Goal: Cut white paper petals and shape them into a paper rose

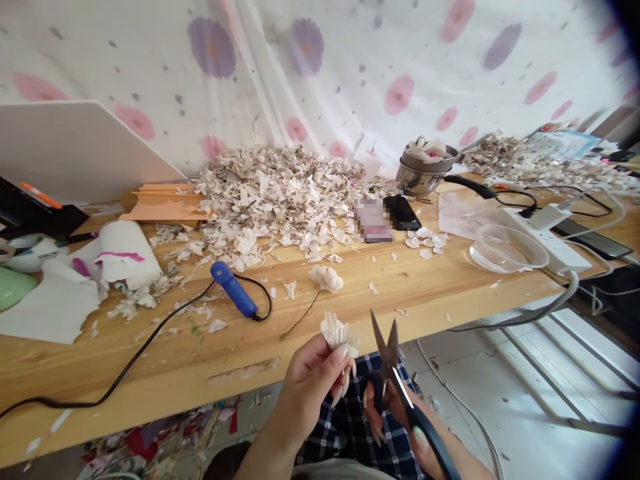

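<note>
- Dark blue and white plaid cloth [350,433] over the lap
- A greyish top's hem [340,471] above it
- No sleeve visible on either forearm
- Long nails, one glinting pale green on the right hand [400,417]

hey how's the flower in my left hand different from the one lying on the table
The held flower is up in your left hand, while the loose flower lies on the table. The loose flower shows a long, thin, dark stem; no such stem shows on the held flower. The held flower's petals fan upward, while the loose flower's bunch into a rounded clump. Both are pale and ruffled.
</note>
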Tool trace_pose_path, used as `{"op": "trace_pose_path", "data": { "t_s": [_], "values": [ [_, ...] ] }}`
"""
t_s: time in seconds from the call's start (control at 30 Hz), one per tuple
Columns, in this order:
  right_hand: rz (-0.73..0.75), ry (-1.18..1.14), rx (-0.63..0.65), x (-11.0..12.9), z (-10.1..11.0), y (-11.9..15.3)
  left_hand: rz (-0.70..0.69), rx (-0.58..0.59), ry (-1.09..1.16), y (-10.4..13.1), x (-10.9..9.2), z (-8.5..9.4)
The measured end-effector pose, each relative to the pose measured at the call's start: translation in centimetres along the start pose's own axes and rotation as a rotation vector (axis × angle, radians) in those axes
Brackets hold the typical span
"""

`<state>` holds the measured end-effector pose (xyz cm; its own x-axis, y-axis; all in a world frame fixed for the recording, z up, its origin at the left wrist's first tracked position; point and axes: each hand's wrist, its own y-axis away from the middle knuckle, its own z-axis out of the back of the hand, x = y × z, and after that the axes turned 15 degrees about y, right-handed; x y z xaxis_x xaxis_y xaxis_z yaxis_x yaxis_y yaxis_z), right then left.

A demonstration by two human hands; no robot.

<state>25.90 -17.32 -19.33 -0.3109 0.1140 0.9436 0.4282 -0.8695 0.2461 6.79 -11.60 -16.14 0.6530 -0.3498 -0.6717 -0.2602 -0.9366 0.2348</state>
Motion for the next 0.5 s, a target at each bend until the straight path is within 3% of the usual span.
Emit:
{"op": "trace_pose_path", "data": {
  "t_s": [0.1, 0.27, 0.5],
  "values": [
    [-0.011, 0.106, 0.088, -0.28, -0.05, 1.14, -0.003, -0.023, -0.035, 0.33, 0.01, -0.07],
    [-0.007, 0.110, 0.050, -0.43, -0.62, 0.90, -0.009, -0.033, -0.090, 0.66, -0.05, 0.03],
    [0.004, 0.115, 0.028, -0.21, -0.72, 0.44, 0.014, 0.096, -0.209, 0.49, -0.22, 0.63]
  ]
}}
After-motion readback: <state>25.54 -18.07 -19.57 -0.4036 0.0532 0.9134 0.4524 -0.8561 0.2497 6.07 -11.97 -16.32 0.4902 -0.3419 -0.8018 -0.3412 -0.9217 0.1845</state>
